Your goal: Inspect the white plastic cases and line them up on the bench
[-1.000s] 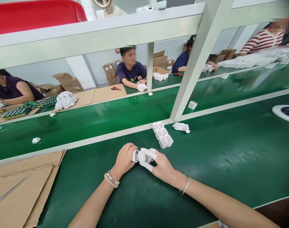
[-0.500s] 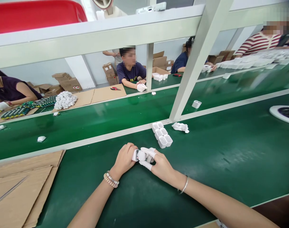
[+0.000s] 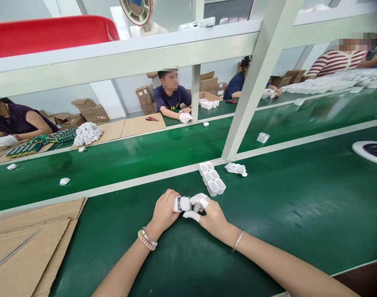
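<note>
My left hand (image 3: 166, 209) is closed around a small white plastic housing (image 3: 176, 204), its open end turned to the right. A small part with a round white top (image 3: 185, 203) sticks out of that end, and a dark edge shows beside it. My right hand (image 3: 210, 212) wears white finger cots. Its fingertips and thumb bend around the right edge of the round-topped part, gripping it. Beyond my hands, several white open cups (image 3: 212, 179) stand together in paired rows. A crumpled white piece (image 3: 236, 169) lies beside them.
Cardboard sheets (image 3: 27, 243) cover the left of the green table. Behind a pale metal rail (image 3: 114, 186) runs a green belt (image 3: 138, 154) carrying scattered white parts. A slanted post (image 3: 253, 82) rises beyond the cups. Co-workers sit across the belt. A white-rimmed round object (image 3: 357, 148) is at right.
My right fingers have shifted slightly right along the round-topped part, uncovering more of it. The white parts on the belt have moved right. The view has tilted slightly.
</note>
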Demonstrator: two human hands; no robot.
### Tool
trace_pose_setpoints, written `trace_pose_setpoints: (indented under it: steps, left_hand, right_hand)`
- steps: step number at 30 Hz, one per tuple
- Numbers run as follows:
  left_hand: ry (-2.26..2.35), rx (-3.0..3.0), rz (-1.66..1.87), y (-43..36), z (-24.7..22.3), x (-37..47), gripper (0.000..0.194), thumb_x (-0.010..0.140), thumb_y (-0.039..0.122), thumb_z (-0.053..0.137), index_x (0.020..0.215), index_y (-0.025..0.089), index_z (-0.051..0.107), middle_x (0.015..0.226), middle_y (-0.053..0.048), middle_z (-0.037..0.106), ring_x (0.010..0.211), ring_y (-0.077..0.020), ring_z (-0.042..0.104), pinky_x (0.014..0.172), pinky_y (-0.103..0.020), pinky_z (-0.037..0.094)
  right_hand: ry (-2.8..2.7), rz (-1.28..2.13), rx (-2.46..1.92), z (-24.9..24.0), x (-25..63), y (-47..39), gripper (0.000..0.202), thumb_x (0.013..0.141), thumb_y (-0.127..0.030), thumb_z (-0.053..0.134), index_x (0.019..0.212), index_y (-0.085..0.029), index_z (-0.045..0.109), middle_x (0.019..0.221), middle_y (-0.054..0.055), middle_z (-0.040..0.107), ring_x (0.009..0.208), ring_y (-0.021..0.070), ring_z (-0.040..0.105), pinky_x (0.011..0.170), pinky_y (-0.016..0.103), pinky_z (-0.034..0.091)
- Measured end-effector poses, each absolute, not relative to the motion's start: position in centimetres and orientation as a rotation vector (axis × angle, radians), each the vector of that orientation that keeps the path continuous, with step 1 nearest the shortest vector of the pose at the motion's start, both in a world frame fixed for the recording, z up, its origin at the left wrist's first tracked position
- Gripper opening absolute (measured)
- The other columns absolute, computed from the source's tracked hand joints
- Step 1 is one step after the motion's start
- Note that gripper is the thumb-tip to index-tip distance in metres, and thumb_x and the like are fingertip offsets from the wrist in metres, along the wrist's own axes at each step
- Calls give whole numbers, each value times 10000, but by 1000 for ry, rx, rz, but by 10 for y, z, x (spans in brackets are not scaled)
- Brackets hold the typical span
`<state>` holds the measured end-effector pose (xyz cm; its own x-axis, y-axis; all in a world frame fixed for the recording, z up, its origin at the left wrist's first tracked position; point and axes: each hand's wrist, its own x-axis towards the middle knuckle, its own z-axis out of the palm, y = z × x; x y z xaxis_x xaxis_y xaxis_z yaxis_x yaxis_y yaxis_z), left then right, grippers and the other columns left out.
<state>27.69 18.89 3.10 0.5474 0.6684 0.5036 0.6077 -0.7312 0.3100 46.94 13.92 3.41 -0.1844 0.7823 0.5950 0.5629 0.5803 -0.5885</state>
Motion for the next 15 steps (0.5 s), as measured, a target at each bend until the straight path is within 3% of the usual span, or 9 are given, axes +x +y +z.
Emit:
trace_pose_setpoints:
  steps: [4, 8, 12, 15]
  left_hand:
    - [1199, 2561, 1010, 188, 30, 278, 102, 849, 187, 506, 950, 200, 493, 909, -44, 564, 785, -181, 573, 653, -293, 471]
    - [1252, 2453, 1104, 191, 28, 275, 137, 830, 182, 531, 959, 204, 492, 927, -34, 558, 793, -172, 587, 655, -280, 475]
    - [1265, 2462, 1143, 192, 27, 274, 136, 834, 179, 525, 963, 203, 492, 920, -35, 555, 792, -173, 589, 651, -278, 474]
    - [1238, 2509, 1132, 192, 26, 273, 127, 858, 198, 533, 978, 201, 492, 933, -39, 555, 795, -171, 582, 667, -283, 476]
  right_hand:
    - [-1897, 281, -1037, 31, 470, 138, 362, 937, -480, 563, 1164, -199, 573, 850, 57, 600, 617, 157, 546, 606, 310, 473]
    - [-2018, 309, -956, 28, 467, 137, 514, 951, -488, 531, 1353, -176, 458, 894, 71, 614, 606, 162, 546, 584, 313, 465]
    - [-2127, 395, -987, 29, 465, 136, 372, 950, -510, 516, 1077, -170, 599, 745, 38, 613, 557, 165, 523, 559, 312, 421]
    - [-2233, 365, -977, 29, 465, 135, 366, 969, -517, 467, 925, -184, 611, 683, 24, 602, 536, 163, 515, 559, 310, 393]
